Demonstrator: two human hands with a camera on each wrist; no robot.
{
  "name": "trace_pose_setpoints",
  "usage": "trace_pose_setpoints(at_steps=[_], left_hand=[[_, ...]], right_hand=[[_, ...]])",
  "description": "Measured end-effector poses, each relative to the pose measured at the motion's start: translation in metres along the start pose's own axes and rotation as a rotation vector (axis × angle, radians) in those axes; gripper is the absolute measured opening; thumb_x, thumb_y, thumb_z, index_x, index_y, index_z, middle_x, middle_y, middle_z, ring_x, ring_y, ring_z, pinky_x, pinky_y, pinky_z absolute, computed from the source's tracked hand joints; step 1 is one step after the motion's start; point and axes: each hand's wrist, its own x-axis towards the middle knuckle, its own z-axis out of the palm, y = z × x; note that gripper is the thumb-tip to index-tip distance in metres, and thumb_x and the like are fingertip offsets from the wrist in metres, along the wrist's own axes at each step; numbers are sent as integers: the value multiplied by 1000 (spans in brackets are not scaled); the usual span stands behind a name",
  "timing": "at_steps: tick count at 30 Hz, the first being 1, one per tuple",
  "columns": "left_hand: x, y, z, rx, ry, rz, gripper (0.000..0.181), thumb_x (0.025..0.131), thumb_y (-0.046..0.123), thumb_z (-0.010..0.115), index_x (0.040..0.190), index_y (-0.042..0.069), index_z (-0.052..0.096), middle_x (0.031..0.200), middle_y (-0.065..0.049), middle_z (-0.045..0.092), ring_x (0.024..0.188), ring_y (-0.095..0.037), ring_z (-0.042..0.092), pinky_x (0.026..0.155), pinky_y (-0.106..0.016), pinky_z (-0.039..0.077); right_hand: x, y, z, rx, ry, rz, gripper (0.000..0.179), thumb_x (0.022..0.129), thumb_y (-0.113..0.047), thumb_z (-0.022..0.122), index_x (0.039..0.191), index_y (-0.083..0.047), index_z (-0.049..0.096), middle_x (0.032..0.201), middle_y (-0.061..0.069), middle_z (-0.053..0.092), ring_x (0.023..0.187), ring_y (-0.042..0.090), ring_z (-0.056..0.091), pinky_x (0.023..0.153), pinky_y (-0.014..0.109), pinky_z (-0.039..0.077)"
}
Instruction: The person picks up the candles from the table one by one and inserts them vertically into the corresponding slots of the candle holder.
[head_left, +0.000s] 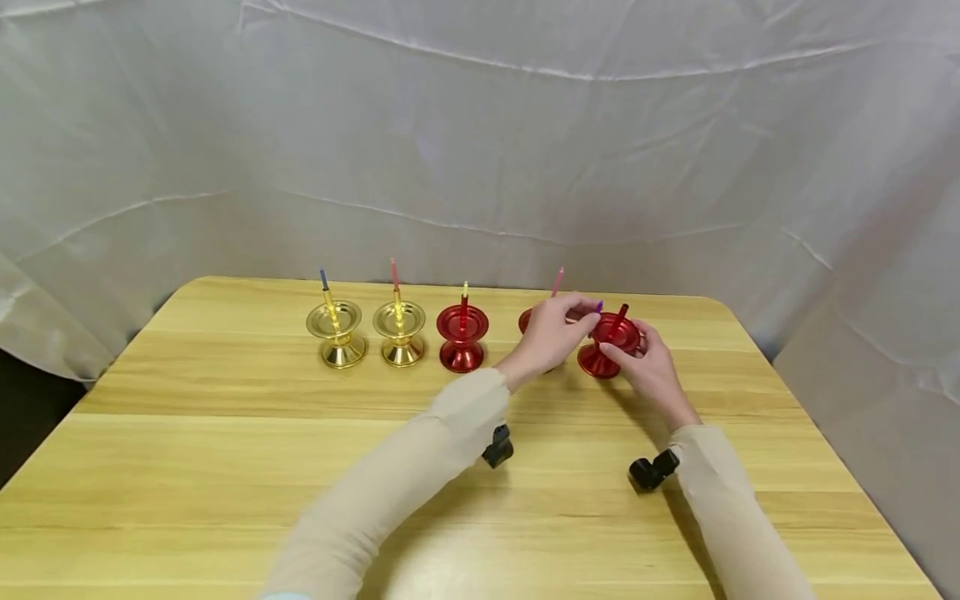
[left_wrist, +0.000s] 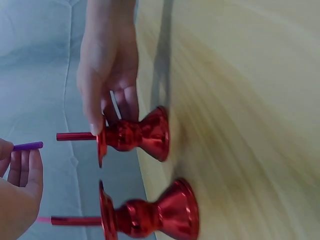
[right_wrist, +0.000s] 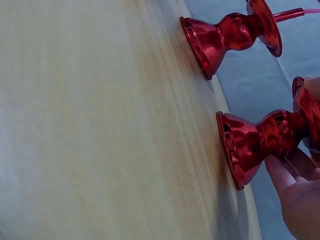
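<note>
My left hand [head_left: 553, 332] pinches a short, thin purple candle [left_wrist: 27, 146] between thumb and fingers. The candle is beside the upper end of the bare tube [left_wrist: 75, 136] of the rightmost red candle holder [head_left: 597, 363], apart from it in the left wrist view. That holder stands upright on the table, its tube rising from the middle of its dish. With thumb at the dish rim and fingers around the far side, my right hand [head_left: 654, 367] grips it. A second red candle holder [left_wrist: 175, 212], with a pink candle [head_left: 557, 282], stands just left, partly hidden behind my left hand.
Farther left along the row stand a red holder [head_left: 462, 354] with a pale yellow candle and two gold holders [head_left: 403, 350] with pink-red and blue candles. The wooden table [head_left: 225, 467] ends close behind the row, before a pale curtain [head_left: 450, 150].
</note>
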Motion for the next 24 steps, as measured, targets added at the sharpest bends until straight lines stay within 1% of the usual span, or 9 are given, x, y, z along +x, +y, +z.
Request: trace_pose_setpoints(at_steps=[4, 8, 14, 18, 21, 24], left_hand=[[12, 6, 12, 2, 20, 22, 22, 96, 8, 61, 116, 1, 67, 110, -9, 69, 95, -15, 64, 78, -14, 49], [24, 10, 22, 3, 47, 45, 22, 96, 6, 60, 115, -1, 66, 110, -12, 68, 99, -19, 64, 81, -13, 48], [40, 13, 28, 17, 89, 43, 23, 96, 9, 60, 117, 2, 67, 110, -8, 68, 97, -14, 62, 80, -10, 46], [48, 13, 33, -2, 106, 49, 22, 96, 9, 61, 115, 2, 68, 107, -8, 69, 94, -12, 63, 76, -9, 47], [52, 12, 38, -4, 99, 62, 22, 96, 8, 60, 115, 1, 68, 106, -10, 69, 91, -13, 64, 74, -10, 47], [54, 9, 43, 24, 97, 56, 22, 96, 8, 60, 115, 1, 68, 108, -10, 69, 92, -13, 64, 75, -10, 47]], right_hand=[[0, 2, 1, 15, -2, 8, 88, 90, -33, 69, 151, 2, 16, 142, 29, 40, 127, 36, 44, 107, 46, 36], [0, 3, 1, 41, -1, 5, 86, 90, -31, 69, 151, 1, 16, 142, 26, 41, 128, 34, 44, 107, 44, 36], [1, -2, -1, 38, -14, 1, 86, 91, -31, 68, 151, 1, 16, 143, 27, 40, 129, 34, 43, 107, 45, 36], [1, -4, -1, 33, -18, 3, 86, 90, -31, 69, 150, 1, 17, 142, 26, 41, 128, 34, 44, 106, 45, 37], [1, -3, 0, 29, -15, 0, 84, 91, -30, 69, 150, 1, 18, 140, 25, 42, 126, 34, 45, 105, 43, 39], [0, -1, 0, 26, -16, 3, 82, 91, -28, 68, 150, 1, 19, 139, 25, 43, 125, 33, 46, 103, 41, 41]])
